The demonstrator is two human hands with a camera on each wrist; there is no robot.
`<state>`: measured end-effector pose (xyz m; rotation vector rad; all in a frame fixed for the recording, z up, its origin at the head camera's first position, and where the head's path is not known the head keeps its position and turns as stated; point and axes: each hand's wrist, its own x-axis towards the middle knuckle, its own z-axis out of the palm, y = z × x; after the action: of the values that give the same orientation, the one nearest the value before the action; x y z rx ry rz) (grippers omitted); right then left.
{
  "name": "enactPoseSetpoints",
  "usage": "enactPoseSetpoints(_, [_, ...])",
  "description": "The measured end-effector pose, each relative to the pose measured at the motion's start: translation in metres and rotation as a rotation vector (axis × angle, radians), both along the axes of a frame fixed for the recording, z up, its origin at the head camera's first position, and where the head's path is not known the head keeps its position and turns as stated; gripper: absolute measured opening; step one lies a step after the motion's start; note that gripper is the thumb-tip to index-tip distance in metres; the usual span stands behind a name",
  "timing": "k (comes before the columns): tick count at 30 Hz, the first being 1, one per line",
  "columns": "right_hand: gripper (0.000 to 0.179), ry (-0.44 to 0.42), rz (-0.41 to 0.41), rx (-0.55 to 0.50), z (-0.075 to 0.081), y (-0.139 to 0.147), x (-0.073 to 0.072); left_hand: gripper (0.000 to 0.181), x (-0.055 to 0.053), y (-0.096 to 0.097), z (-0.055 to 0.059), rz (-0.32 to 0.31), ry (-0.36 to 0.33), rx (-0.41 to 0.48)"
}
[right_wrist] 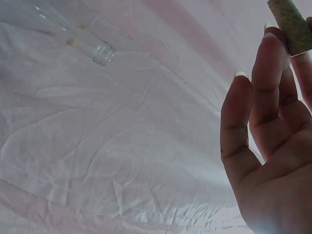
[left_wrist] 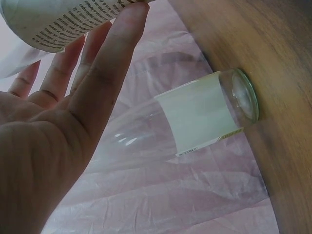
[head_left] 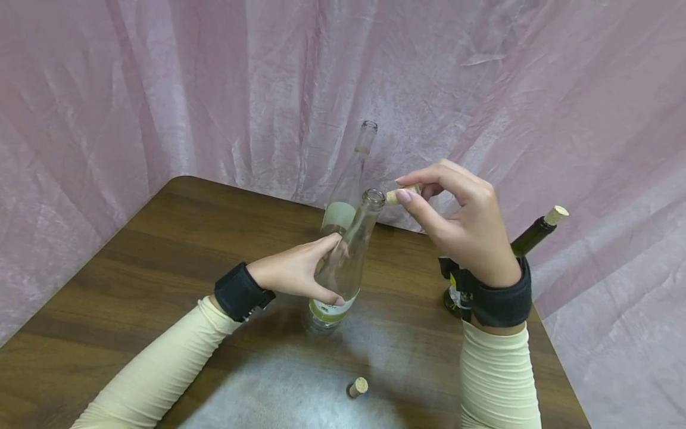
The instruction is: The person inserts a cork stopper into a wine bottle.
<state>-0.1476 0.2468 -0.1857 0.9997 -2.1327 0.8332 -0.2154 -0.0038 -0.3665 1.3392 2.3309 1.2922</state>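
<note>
My left hand (head_left: 295, 268) grips the body of a clear glass bottle (head_left: 351, 259), thumb on the near side and fingers behind it. The bottle stands on the table, its mouth uncovered; its printed back label (left_wrist: 68, 22) shows in the left wrist view. Between thumb and fingertips, my right hand (head_left: 468, 223) pinches a cork (head_left: 393, 197), held sideways just right of the bottle's mouth. In the right wrist view this cork (right_wrist: 291, 24) appears at the upper right corner. A second cork (head_left: 358, 387) lies on the table near the front.
Behind the gripped bottle stands another clear bottle (head_left: 339, 214), uncorked, with a pale label. A dark green bottle (head_left: 527, 238) with a cork (head_left: 557, 214) in its neck is at the right, partly hidden by my right wrist. A pink curtain (head_left: 241, 89) hangs behind the wooden table (head_left: 134, 256).
</note>
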Motion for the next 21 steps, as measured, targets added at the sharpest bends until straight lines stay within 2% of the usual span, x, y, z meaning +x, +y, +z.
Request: enactPoseSetpoints(21, [0.022,0.043,0.024,0.063,0.009,-0.019,-0.01,0.077,0.001,-0.001,0.001,-0.028,-0.031,0.045])
